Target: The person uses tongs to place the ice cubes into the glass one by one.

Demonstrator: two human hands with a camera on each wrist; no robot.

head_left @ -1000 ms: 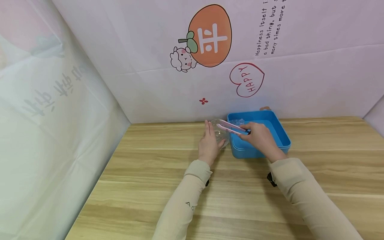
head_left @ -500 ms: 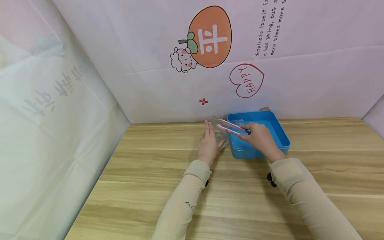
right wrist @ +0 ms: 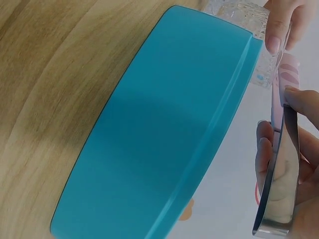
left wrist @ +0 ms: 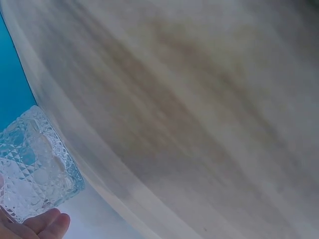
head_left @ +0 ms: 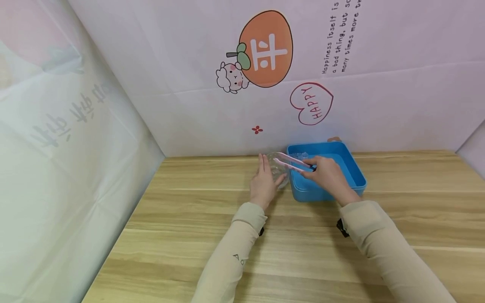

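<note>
In the head view my left hand (head_left: 263, 185) holds a clear cut-glass tumbler (head_left: 282, 179), fingers along its left side and thumb on its near side. The diamond pattern of the tumbler (left wrist: 37, 164) shows in the left wrist view. My right hand (head_left: 329, 173) grips tongs (head_left: 293, 162) with pink tips and a metal body, seen in the right wrist view as metal tongs (right wrist: 283, 179). The pink tips are over the tumbler's mouth; whether anything is between them I cannot tell. Against the tumbler's right side stands a blue plastic box (head_left: 314, 194), with clear ice-like pieces (head_left: 301, 156) in its back left corner.
The wooden table (head_left: 182, 235) meets a printed white wall cloth (head_left: 197, 118) just behind the tumbler and box. Another white cloth (head_left: 75, 176) hangs along the left side. Dark wrist straps (head_left: 342, 227) show under the sleeves.
Both hands, the tumbler and the tongs stay in nearly the same places. The head view has tilted up very slightly, so the scene sits a little lower.
</note>
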